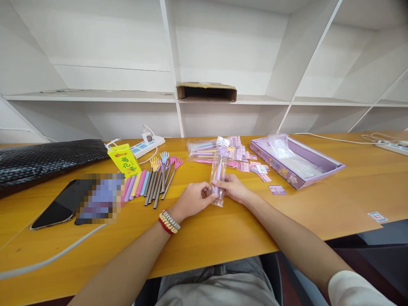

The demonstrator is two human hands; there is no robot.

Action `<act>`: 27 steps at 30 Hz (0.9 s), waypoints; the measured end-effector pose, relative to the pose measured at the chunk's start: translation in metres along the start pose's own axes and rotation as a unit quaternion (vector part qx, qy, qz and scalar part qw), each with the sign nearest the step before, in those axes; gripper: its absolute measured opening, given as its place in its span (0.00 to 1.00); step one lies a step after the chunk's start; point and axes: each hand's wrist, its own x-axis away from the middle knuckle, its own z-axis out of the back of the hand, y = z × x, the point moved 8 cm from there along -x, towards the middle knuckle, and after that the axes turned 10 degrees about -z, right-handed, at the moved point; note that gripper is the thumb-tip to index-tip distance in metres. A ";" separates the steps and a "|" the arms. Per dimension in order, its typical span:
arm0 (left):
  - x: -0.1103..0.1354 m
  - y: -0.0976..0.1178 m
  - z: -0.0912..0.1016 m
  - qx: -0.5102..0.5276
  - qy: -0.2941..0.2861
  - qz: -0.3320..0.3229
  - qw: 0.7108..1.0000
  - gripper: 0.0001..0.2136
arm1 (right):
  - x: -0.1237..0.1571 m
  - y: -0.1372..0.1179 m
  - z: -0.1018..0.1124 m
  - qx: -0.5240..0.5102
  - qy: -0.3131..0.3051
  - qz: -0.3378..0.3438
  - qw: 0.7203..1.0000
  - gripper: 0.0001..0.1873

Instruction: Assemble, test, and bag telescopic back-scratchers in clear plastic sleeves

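so, both forearms [140, 257] slant in over the table [210, 248]. the left hand [195, 198] curls, thumb and fingertip pinching the lower end of the bag [214, 173]; the right hand [235, 188] grasps its other side, thumb across the purple handle [219, 171] inside. beyond lie cards [244, 167], with the tray [274, 163] rightward.

This looks like an office-style workroom given to small packing: white cubby shelving [168, 46] rises behind the far edge of the table [334, 204], with power strips [148, 146] along that edge. Loose metal rods [157, 189] lie left of centre; bagged pieces [204, 151] and printed cards [277, 190] lie farther right.
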 end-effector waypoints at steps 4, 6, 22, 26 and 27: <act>0.001 0.011 -0.004 0.040 -0.072 -0.047 0.995 0.12 | 0.002 0.005 -0.007 0.045 -0.051 -0.029 0.997 0.17; 0.002 0.013 -0.005 0.068 -0.102 -0.064 0.990 0.13 | 0.003 0.006 -0.008 0.053 -0.067 -0.035 0.996 0.16; 0.000 0.008 0.021 -0.197 0.073 -0.133 0.969 0.15 | 0.016 0.020 -0.018 0.116 -0.160 -0.161 0.967 0.10; 0.000 0.008 0.020 -0.211 0.057 -0.149 0.964 0.12 | 0.018 0.020 -0.021 0.133 -0.170 -0.169 0.962 0.10; -0.001 0.009 0.020 -0.211 0.057 -0.152 0.964 0.12 | 0.019 0.020 -0.021 0.135 -0.170 -0.170 0.961 0.10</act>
